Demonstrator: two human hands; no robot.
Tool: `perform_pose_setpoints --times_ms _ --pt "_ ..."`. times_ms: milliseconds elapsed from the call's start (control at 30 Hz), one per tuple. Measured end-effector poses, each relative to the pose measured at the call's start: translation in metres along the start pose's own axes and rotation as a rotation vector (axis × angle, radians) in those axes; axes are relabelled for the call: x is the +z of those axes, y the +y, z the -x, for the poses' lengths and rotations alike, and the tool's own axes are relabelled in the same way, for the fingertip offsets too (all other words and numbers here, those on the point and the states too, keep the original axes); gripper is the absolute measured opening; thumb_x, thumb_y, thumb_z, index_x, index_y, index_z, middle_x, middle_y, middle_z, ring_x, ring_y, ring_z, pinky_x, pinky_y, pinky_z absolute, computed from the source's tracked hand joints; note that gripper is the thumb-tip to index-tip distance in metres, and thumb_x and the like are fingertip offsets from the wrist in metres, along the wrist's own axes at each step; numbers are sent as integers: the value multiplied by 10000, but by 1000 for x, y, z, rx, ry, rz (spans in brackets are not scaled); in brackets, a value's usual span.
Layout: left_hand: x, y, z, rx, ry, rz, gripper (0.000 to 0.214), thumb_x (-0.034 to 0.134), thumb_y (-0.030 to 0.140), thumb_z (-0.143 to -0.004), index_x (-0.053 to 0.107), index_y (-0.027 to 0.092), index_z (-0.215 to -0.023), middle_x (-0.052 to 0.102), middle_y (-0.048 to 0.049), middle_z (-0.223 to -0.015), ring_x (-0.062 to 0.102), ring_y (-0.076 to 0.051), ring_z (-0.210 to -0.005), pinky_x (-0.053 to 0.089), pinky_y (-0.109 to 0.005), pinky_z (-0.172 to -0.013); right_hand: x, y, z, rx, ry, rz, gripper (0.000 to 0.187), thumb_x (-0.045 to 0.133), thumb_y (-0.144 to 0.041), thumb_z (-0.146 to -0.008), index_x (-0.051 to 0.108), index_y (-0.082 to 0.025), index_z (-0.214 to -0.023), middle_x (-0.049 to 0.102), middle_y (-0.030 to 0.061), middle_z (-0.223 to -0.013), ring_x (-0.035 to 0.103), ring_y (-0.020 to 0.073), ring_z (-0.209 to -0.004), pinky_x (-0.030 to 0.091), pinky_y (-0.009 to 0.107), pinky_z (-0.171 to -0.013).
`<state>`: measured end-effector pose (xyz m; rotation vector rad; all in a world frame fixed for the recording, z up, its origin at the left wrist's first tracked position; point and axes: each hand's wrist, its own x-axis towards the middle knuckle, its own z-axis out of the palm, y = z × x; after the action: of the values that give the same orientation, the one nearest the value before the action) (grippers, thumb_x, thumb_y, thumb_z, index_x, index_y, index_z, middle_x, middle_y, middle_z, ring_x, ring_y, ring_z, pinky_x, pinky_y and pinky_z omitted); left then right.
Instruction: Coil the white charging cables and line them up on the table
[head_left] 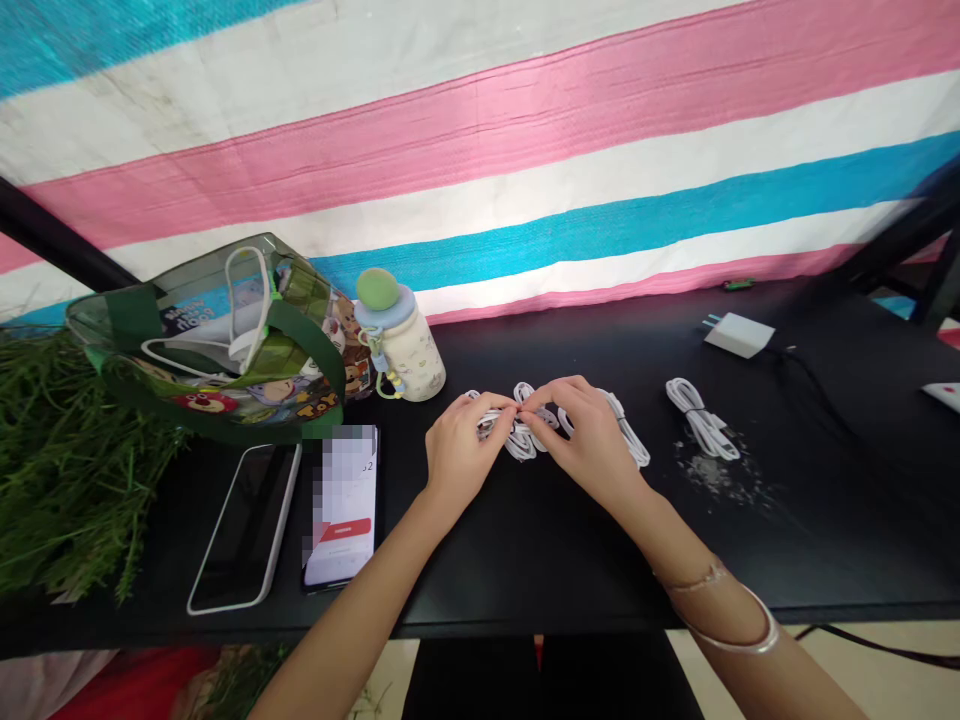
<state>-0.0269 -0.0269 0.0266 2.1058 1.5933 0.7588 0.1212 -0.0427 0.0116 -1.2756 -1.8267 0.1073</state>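
My left hand (466, 445) and my right hand (589, 430) meet over the middle of the black table (525, 560), thumbs and forefingers pinched together at one spot. Whatever sits between the fingertips is too small to make out. Right under them lies a coiled white cable (523, 443), partly covered by the fingers. Part of another white coil (487, 425) shows behind my left fingers. A further white cable bundle (630, 435) pokes out beyond my right hand. Farther right, a white cable bundle (701, 418) lies apart, bound around its middle with a dark tie.
Left of my hands stand a cream bottle (409, 350) and a clear green-trimmed bag (225, 350). Two phones, one dark-screened (247, 525) and one lit (345, 540), lie in front. A white charger (739, 335) rests at right. Green foliage (67, 470) borders the left.
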Motion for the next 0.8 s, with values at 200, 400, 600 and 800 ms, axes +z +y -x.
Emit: perform_pose_setpoints --times_ms 200,400,600,800 --pt "2 -4 -1 25 76 79 167 558 191 -856 706 256 -810 736 42 -802 652 -143 -768 445 -213 -665 0 -3 1 17 -12 -129 51 561 -190 -847 593 -226 -828 697 45 -799 616 220 -835 518 358 -712" --pt "4 -9 -1 92 150 168 164 553 191 -851 694 235 -779 729 30 -761 643 -141 -717 454 -224 -671 4 -5 3 -37 15 -142 60 570 -189 -852 603 -233 -827 708 51 -863 621 238 -911 521 409 -776" --pt "5 -11 -1 124 184 219 159 553 193 -851 682 215 -760 718 22 -733 636 -140 -691 447 -223 -653 7 -4 4 -140 63 -100 91 562 -192 -870 635 -237 -837 717 51 -867 617 245 -926 515 436 -796" --pt "5 -11 -2 119 188 271 165 543 209 -853 677 213 -758 719 20 -735 634 -144 -689 450 -230 -657 9 -4 5 -140 63 -70 143 533 -200 -891 668 -243 -871 722 51 -891 605 245 -946 502 438 -827"
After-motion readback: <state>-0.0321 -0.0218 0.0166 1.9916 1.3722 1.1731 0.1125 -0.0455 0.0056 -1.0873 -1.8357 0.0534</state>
